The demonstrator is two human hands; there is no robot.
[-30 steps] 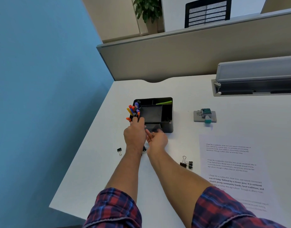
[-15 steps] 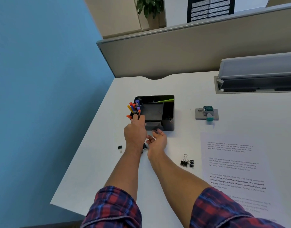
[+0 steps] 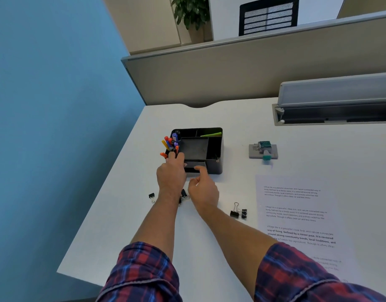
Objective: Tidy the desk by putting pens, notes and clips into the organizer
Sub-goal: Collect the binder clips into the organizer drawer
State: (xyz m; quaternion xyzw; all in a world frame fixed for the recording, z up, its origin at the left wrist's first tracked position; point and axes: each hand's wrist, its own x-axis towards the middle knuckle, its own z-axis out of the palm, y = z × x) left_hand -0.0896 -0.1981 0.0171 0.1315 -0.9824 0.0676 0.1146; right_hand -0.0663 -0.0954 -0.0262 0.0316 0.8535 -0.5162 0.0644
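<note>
One organizer (image 3: 214, 149) and four visible clips lay on the desk (image 3: 231, 118). One clip (image 3: 184, 195) lay between the wrists, behind the fingers; the left hand (image 3: 170, 174) gripped the organizer's edge, the right hand (image 3: 203, 188) was loosely curled, empty.

Single head view, looking forward and down over desk (image 3: 126, 214); near arms, partition (image 3: 253, 68) beyond.

The left hand (image 3: 170, 173) covers the near left corner of the black organizer (image 3: 214, 147), so the lower ends of the pens (image 3: 170, 143) cannot be seen. A binder clip (image 3: 184, 195) at frame centre is partly hidden between the two wrists. Whether the right hand (image 3: 204, 188) holds anything cannot be told. The printed sheet (image 3: 296, 214) at lower right runs under the plaid sleeve (image 3: 296, 277); its small text is unreadable. The grey tray (image 3: 336, 101) is cut by the right edge.
</note>
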